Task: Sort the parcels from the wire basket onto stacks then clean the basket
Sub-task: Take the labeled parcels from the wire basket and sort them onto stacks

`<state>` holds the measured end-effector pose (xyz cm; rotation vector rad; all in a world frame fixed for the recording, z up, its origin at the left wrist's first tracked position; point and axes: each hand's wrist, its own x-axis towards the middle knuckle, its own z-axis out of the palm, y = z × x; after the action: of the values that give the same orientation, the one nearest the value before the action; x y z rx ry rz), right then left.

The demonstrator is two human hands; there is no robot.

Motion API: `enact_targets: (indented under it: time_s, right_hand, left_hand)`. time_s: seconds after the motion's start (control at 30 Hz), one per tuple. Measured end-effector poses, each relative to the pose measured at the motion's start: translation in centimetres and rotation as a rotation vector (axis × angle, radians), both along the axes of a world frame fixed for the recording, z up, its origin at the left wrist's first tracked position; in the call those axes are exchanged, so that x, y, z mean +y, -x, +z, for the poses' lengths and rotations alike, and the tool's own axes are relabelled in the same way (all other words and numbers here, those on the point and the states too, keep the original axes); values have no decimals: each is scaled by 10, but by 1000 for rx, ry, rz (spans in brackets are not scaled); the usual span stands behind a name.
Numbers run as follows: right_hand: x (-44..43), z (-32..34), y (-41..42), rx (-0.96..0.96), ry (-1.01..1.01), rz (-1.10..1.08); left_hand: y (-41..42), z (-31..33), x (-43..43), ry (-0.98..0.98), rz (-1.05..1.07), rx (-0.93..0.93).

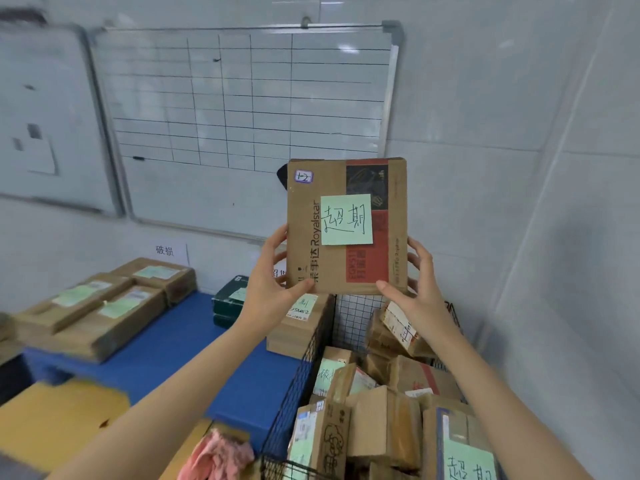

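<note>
Royalstar parcel (346,226) upright between both hands, left (268,277) and right (420,285), above the wire basket (294,389).

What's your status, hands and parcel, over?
Left hand and right hand grip the Royalstar parcel at its lower corners, held upright. Wire basket holds many more parcels. Nothing in the way.

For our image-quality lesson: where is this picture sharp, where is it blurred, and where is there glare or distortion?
Head view: the box and its note are sharp; the left stacks and pink cloth are blurred; glare sits on the whiteboard, top right; the wide lens bends its frame.
</note>
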<state>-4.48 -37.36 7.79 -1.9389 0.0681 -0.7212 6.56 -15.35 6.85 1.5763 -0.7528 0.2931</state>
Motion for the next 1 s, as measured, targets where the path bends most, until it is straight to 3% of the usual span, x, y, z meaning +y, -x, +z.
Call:
enact_targets:
  time_s: [0.23, 0.6, 1.0]
  right_hand:
    - [62, 9, -25, 20, -21, 106]
    - [180, 26, -78, 19, 50, 96]
    - [300, -26, -146, 106, -103, -17]
  left_hand:
    - [-9, 3, 71, 6, 49, -12]
    - [-62, 9, 182, -26, 94, -2]
    - [-134, -18, 303, -114, -117, 83]
